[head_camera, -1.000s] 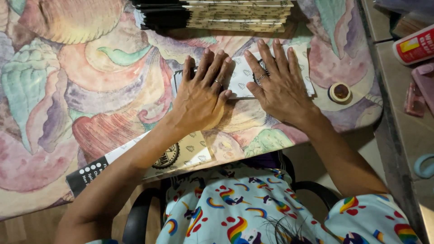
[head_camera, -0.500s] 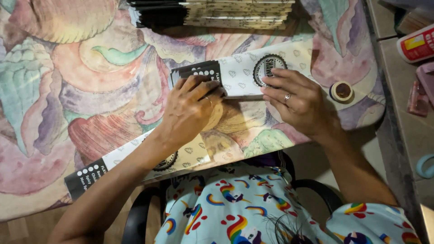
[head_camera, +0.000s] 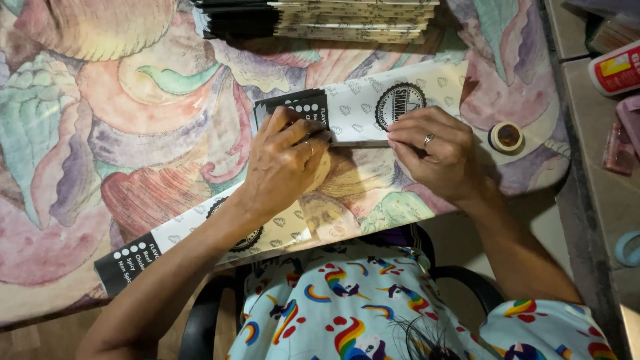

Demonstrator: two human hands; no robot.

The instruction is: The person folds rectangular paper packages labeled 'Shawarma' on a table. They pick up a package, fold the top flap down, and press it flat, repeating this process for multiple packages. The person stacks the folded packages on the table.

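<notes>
A flat white paper bag (head_camera: 363, 110) with a black end and a round black emblem lies across the table's patterned cloth. My left hand (head_camera: 283, 163) pinches its lower edge near the black end, fingers bent over the fold. At the same edge, below the emblem, the fingertips of my right hand (head_camera: 437, 153), a ring on one finger, press down. A second bag (head_camera: 200, 237) of the same kind lies at the near table edge, partly under my left forearm.
A stack of the same flat bags (head_camera: 320, 19) sits at the far side of the table. A small roll of tape (head_camera: 507, 137) lies right of my right hand. On a side surface at the right are a red and white container (head_camera: 617, 67) and a pale blue ring (head_camera: 628, 248).
Both hands lay flat on the bag a second ago. They have drawn back to its near edge, uncovering the emblem and the black end, and now pinch the fold.
</notes>
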